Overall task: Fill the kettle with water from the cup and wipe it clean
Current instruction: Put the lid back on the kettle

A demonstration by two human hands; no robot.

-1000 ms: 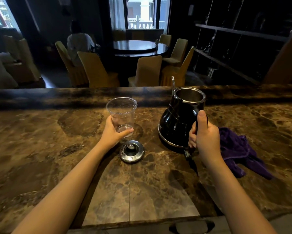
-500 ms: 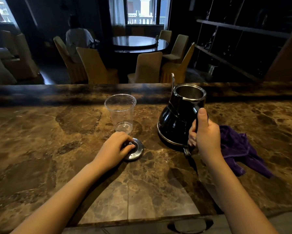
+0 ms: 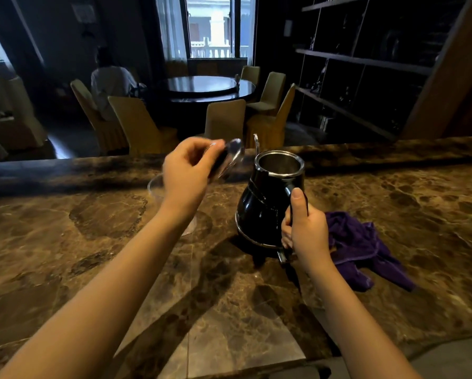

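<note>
Closest to the body, the right hand (image 3: 305, 231) was wrapped tight around the handle of the kettle (image 3: 270, 203), thumb pointing up along it. The kettle stood on the marble counter (image 3: 120, 269), its mouth open and facing up. Just to the right of this hand, and a little behind it, lay the purple cloth (image 3: 363, 247), crumpled and untouched; the wiping seemed not yet begun.

Further out, the left hand (image 3: 188, 176) was raised above the counter, left of the kettle's mouth and near it. Its fingers were pinched on the lid (image 3: 229, 157), which was tilted on edge and blurred by motion. I judged that the lid was on its way to the kettle.

Below and behind the left wrist stood the clear plastic cup (image 3: 158, 187), mostly hidden by the arm. I could not tell how much water it had.

The risks, as I judged them: the left forearm hung directly over the cup, so a low movement of the arm could knock this light cup over and spill on the counter. The lid was held only by fingertips and at an angle, so it could slip, or meet the rim crooked and not sit well.

The kettle itself was black and glossy, wide at the bottom and narrow at the neck, with a metal rim, a metal band at the base and a thin spout on the far side. Pale streaks that looked like drops ran on its side, so it probably needed the cloth.
</note>
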